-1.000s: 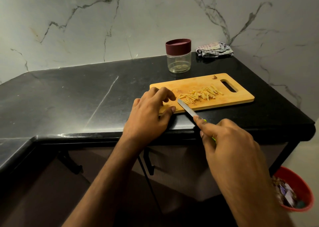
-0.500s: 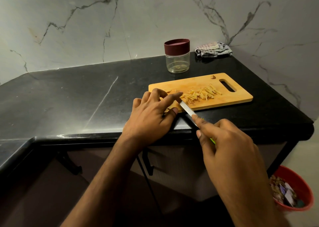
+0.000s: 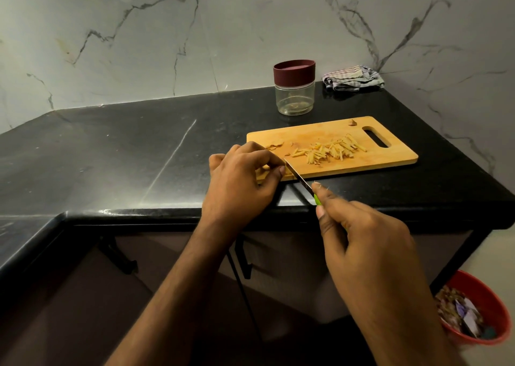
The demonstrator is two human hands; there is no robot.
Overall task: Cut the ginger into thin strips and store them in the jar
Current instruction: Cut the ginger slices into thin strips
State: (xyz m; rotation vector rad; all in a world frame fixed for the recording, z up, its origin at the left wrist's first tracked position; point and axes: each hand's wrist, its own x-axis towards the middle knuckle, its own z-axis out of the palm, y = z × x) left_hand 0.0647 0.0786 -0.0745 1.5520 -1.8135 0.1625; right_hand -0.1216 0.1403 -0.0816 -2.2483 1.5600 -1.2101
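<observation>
2 hands, 1 knife (image 3: pixel 298 178) (right hand (image 3: pixel 370 248) gripping), 1 jar (image 3: pixel 294 88)

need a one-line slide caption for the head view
Left hand pins ginger on the board while the right hand slices with a knife; cut strips piled mid-board, lidded jar behind.

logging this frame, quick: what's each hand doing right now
Left hand: fingers curled on a ginger piece on the cutting board.
Right hand: grips the knife.
</observation>
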